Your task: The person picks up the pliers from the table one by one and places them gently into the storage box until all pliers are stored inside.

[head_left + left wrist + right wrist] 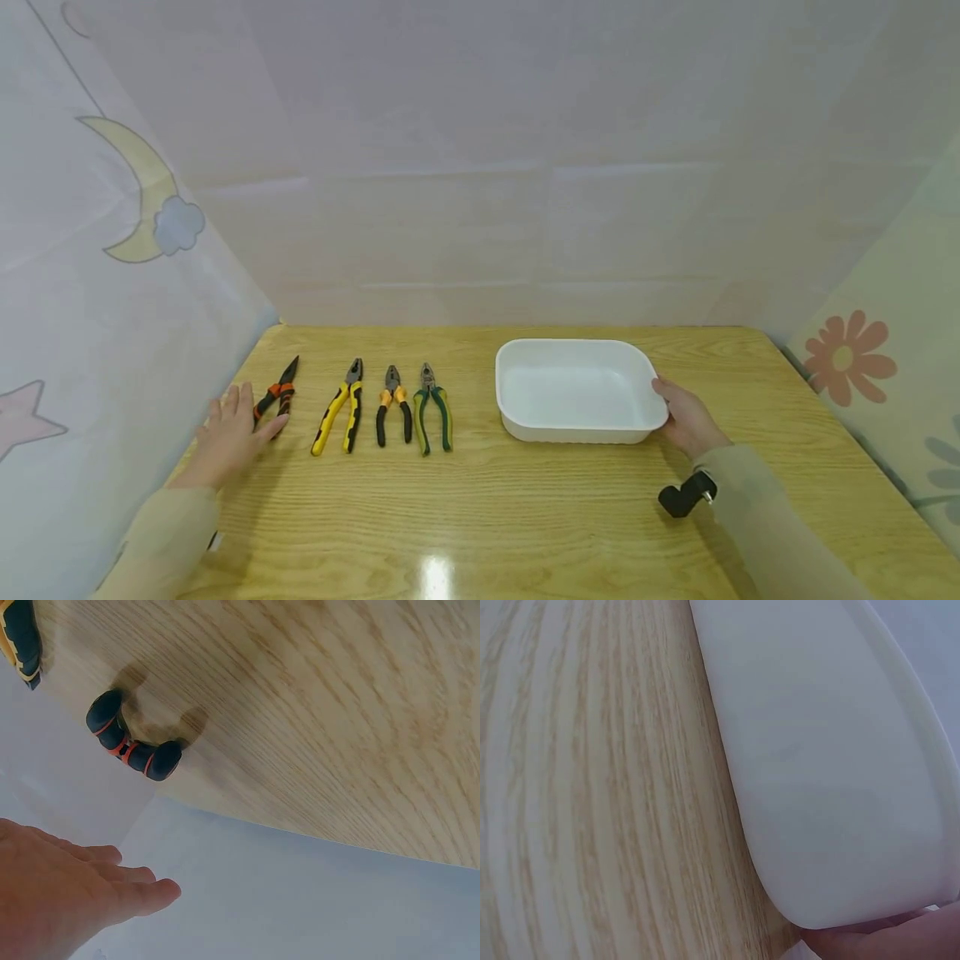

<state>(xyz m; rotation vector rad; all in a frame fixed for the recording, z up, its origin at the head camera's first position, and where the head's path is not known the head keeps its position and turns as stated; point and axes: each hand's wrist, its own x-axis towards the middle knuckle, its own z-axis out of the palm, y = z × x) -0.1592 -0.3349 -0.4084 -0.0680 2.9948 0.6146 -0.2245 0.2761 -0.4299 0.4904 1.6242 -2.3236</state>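
Observation:
My left hand (pixel 228 442) hovers at the left of the table with its fingers spread, beside pliers with black and red handles (pixel 283 389). In the head view the thumb overlaps a handle end; the left wrist view has the fingers straight and apart from these pliers (pixel 112 736). At the right, my right hand (pixel 686 417) grips the right end of a white plastic basin (pixel 573 436), thumb at the rim. The basin holds nothing. In the right wrist view its side wall (pixel 817 765) fills much of the picture, with fingers (pixel 892 941) at its lower corner.
Right of the red-handled pliers, yellow-and-black pliers (pixel 353 379), smaller orange-and-black pliers (pixel 392 380) and green-handled pliers (pixel 428 380) lie in a row, jaws pointing away. The wooden table (pixel 480 517) is bordered by hanging cloth (pixel 480 233) at the back and both sides.

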